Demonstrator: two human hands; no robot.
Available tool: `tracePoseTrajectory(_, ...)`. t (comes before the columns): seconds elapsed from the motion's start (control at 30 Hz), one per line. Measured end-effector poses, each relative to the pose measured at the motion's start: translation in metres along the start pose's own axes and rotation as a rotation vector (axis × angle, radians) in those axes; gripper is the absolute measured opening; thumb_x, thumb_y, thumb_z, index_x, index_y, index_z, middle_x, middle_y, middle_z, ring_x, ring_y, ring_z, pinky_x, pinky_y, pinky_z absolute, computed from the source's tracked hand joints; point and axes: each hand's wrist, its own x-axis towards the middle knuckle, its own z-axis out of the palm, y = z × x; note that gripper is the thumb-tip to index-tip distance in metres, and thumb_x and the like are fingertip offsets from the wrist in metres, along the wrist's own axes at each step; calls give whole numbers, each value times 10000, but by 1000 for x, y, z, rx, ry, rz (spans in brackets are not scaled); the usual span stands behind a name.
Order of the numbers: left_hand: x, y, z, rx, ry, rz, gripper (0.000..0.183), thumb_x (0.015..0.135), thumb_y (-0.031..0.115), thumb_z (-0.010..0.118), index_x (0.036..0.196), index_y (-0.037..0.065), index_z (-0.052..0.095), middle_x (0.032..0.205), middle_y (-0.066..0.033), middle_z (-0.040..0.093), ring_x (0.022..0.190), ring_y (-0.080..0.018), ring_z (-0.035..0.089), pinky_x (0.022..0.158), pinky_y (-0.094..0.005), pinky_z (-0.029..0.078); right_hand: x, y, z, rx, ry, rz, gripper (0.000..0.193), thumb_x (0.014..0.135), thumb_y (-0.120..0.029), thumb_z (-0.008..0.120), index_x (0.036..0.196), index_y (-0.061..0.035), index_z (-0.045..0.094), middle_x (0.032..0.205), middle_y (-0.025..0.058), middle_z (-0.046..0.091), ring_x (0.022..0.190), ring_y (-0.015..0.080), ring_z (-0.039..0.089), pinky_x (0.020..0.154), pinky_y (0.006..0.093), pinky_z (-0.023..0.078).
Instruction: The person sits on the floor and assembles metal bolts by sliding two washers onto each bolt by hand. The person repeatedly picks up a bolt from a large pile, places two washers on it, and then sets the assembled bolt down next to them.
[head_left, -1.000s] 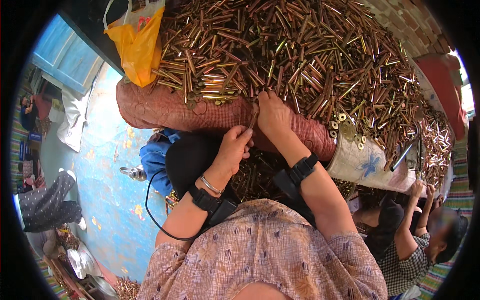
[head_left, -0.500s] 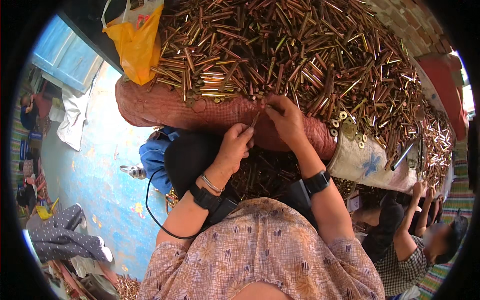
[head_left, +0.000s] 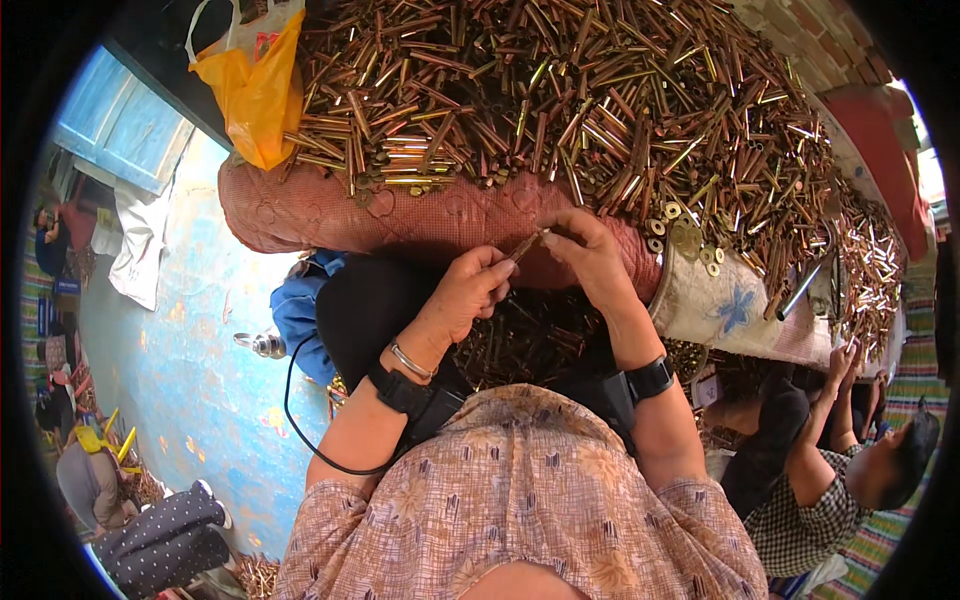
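My left hand (head_left: 468,288) is closed around a thin brass-coloured metal tube (head_left: 524,246), its upper end pointing up and to the right. At that end, the fingertips of my right hand (head_left: 590,258) are pinched together; whatever small piece they hold is too small to make out. Both hands are in front of a rolled, reddish mesh-covered bolster (head_left: 300,215). Beyond it lies a large heap of similar metal tubes (head_left: 590,110). Several round washers (head_left: 672,211) rest to the right of my right hand, by the bolster's end.
An orange and white plastic bag (head_left: 255,100) sits at the heap's left edge. A pale cloth roll (head_left: 700,290) with a blue flower continues the bolster rightward. On the right, a person in a checked shirt (head_left: 810,515) reaches to the heap. A metal flask (head_left: 262,344) stands at left.
My right hand has come down from the bolster's top edge to the tube's end. My left hand stays nearly in place with the tube. The view has shifted slightly.
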Motion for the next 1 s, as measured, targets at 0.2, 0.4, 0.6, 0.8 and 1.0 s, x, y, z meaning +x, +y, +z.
tracePoseTrajectory(0.2, -3, -1, 2, 57, -34, -39, 172, 957, 233, 540, 918, 66, 550, 635, 42, 468, 455, -10, 314, 406, -169, 253, -13, 2, -2, -85, 11, 24, 193, 863, -20, 615, 1056, -12, 622, 885, -19, 582, 764, 62, 489, 676, 225, 414)
tracePoseTrajectory(0.4, -4, -1, 2, 66, -87, -86, 155, 954, 208, 542, 914, 59, 553, 630, 49, 456, 458, -11, 319, 394, -171, 244, -23, 7, -6, -72, -17, -3, 160, 887, -59, 606, 1042, -21, 619, 838, -23, 580, 723, 55, 481, 653, 223, 410)
tracePoseTrajectory(0.6, -7, -1, 6, 166, -70, -103, 152, 947, 202, 553, 910, 55, 553, 631, 51, 446, 471, -16, 332, 393, -170, 252, -32, 12, -9, 22, -60, 57, 125, 921, -130, 592, 995, -31, 608, 761, -17, 537, 671, 59, 457, 604, 219, 386)
tracePoseTrajectory(0.8, -15, -4, 11, 362, -7, 4, 140, 929, 179, 562, 873, 51, 557, 641, 50, 463, 490, -21, 358, 405, -186, 278, -40, 14, 4, -97, 84, 178, 162, 930, -175, 585, 909, -15, 594, 676, -11, 516, 599, 66, 436, 538, 238, 373)
tracePoseTrajectory(1.0, -20, -3, 22, 769, 92, 223, 158, 903, 159, 586, 859, 8, 566, 587, 11, 470, 506, -59, 363, 477, -252, 320, -44, 11, 10, -39, 110, 203, 170, 948, -197, 564, 879, -42, 569, 708, -2, 535, 607, 56, 458, 542, 217, 374)
